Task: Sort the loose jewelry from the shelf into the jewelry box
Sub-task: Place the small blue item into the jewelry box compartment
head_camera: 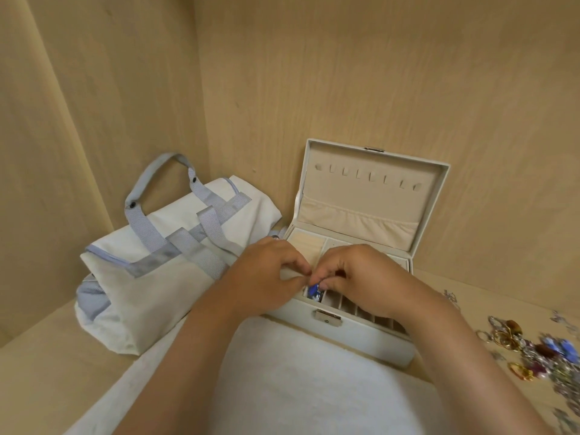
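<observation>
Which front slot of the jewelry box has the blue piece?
The leftmost visible slot: the blue piece sits in it; the slots to its right look empty.

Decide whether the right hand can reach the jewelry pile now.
Probably yes: the pile lies uncovered on the shelf right of the right hand, nothing between; it must first release the blue piece.

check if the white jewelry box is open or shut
Open: the white jewelry box has its lid raised, beige lining and hook row showing.

Jewelry box (pixel 345 337): off-white shell, beige lining (pixel 361 199), silver clasp (pixel 328 318). Tote bag (pixel 150 293): white, grey-blue ribbed straps (pixel 188 243). Blue-stoned piece (pixel 313 290). Loose jewelry (pixel 539 350): gold, silver, blue, dark red. Shelf (pixel 345 73): pale wood grain. Cloth (pixel 298 372): white.
</observation>
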The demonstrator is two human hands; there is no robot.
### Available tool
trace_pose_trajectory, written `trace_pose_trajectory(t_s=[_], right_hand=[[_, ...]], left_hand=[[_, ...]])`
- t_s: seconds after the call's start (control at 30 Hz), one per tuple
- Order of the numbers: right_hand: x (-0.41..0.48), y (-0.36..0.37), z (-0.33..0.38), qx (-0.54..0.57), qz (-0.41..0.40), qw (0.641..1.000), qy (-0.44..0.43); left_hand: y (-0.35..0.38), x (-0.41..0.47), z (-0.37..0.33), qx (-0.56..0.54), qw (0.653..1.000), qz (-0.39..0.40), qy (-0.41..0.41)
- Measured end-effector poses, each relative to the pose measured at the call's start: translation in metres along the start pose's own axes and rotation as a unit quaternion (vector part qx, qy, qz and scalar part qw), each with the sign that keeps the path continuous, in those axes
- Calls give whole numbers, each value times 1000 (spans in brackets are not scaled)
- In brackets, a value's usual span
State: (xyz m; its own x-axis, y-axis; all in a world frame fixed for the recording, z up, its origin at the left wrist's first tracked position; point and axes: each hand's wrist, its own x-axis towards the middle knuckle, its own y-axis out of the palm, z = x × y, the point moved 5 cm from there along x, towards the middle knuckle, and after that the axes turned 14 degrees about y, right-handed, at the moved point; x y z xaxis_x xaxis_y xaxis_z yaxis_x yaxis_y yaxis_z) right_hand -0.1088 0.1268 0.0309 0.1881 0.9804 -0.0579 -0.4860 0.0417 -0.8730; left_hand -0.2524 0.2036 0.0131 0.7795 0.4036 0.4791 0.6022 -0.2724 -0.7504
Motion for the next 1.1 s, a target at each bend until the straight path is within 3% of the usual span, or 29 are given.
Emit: trace_pose_trajectory(t_s=[0.07,0.23,0.37,0.57,0.77,0.9,1.1], right_hand=[[-2,3,2,-15,22,1000,10],[-5,-5,6,-61,-42,997,10],[-9,-2,9,-77,-35,996,8],[-17,-16,0,-4,-73,997,15],[-61,-67,-57,60,-118,990,57],[-99,-102,-124,78,-158,976,126],[-156,-130,-219,19,-176,955,236]], left_hand=[[2,0,2,3,1000,10,-6],[3,0,1,-2,1000,0,-2],[4,0,-1,1,1000,3,3],[5,0,-11,33,999,20,-6],[18,32,-61,72,997,-27,15],[60,72,-113,-24,998,42,38],[161,125,-185,-89,982,151,74]])
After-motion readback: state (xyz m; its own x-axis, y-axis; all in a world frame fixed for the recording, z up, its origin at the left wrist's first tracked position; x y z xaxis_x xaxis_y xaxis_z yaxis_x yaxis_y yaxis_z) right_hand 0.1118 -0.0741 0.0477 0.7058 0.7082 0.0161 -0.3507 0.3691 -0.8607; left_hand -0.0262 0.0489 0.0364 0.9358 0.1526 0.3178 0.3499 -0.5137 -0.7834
